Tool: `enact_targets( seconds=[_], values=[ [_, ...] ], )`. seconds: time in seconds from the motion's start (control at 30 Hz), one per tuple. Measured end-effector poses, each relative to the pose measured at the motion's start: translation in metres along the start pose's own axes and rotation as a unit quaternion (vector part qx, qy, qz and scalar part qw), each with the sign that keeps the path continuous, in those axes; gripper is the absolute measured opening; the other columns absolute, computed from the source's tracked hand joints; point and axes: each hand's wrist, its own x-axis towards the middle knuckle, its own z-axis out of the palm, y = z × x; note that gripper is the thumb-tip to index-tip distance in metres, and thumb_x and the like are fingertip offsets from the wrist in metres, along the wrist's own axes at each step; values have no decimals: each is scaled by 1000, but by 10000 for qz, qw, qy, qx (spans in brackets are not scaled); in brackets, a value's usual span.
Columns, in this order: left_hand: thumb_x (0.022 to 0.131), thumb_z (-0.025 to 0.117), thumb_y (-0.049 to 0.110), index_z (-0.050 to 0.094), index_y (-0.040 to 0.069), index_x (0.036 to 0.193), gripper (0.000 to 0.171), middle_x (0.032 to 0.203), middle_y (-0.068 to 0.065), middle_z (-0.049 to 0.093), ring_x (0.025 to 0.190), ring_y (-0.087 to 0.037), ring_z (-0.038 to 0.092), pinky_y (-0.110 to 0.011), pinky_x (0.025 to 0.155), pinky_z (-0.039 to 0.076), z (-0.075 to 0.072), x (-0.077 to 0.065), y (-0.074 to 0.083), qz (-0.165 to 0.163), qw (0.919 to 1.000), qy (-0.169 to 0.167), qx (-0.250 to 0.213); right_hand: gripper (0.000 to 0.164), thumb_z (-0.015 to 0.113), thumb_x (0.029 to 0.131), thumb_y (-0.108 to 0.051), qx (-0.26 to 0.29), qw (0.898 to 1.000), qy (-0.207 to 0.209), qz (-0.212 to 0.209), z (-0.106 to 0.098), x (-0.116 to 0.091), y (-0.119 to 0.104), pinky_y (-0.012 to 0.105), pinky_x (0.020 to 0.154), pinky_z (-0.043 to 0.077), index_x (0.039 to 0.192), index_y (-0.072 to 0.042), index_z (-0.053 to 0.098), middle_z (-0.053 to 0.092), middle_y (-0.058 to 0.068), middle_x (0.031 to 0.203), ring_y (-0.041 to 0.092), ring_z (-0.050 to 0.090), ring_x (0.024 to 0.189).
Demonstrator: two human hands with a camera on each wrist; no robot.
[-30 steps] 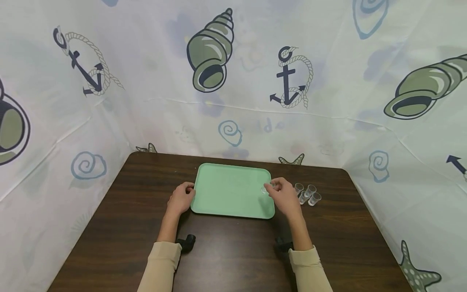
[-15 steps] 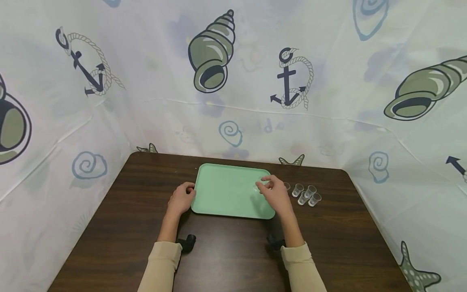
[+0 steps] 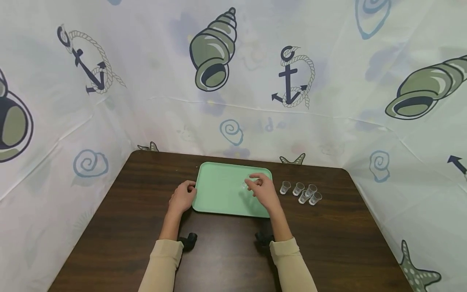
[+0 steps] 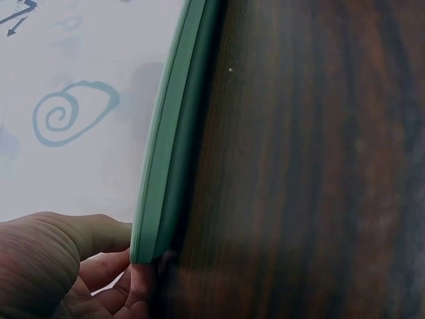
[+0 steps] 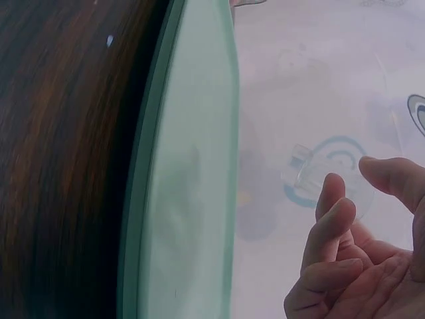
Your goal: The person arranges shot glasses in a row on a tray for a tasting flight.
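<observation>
A green tray (image 3: 219, 190) lies on the dark wooden table. My left hand (image 3: 182, 197) grips its left edge; in the left wrist view the thumb and fingers meet that green rim (image 4: 163, 159) near one corner. Over the right part of the tray, my right hand (image 3: 265, 191) pinches a small clear cup (image 5: 315, 174) between thumb and fingertips. The right wrist view has the cup raised above the tray surface and tilted, its see-through wall hard to make out. In the head view the fingers partly cover it.
Several more small clear cups (image 3: 298, 189) stand in a loose cluster on the table (image 3: 226, 259), right of the tray. A pale cloth with shells and anchors (image 3: 251, 134) hangs behind and beside the table.
My right hand has moved left over the tray with the clear cup, uncovering the leftmost cup of the cluster. The left hand has kept its hold on the tray's edge.
</observation>
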Motion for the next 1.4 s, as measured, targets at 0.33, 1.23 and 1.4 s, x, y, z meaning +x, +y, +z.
enact_targets(
  seconds=[0.33, 1.23, 1.4],
  values=[
    [112, 50, 26, 61, 11, 148, 41, 129, -14, 65, 80, -26, 51, -39, 71, 32, 0, 0, 1, -10, 10000, 25, -26, 46, 73, 104, -33, 45, 9996, -210, -190, 15, 9, -13, 51, 82, 59, 141, -5, 67, 74, 30, 103, 47, 68, 86],
    [109, 54, 25, 62, 10, 145, 41, 126, -11, 66, 96, -28, 60, -43, 79, 38, -1, -2, 0, 43, 9999, 120, 42, 44, 71, 105, -31, -1006, 9890, -969, -487, 82, 26, -28, 37, 71, 54, 142, -8, 67, 74, 13, 107, 21, 67, 83],
    [109, 54, 25, 63, 10, 144, 39, 122, -11, 66, 91, -27, 58, -41, 76, 35, 2, -1, 1, 47, 9999, 142, 35, 42, 71, 105, -28, -1113, 9872, -1035, -478, 90, 29, -27, 37, 70, 53, 141, -7, 67, 75, 13, 105, 20, 67, 80]
  ],
)
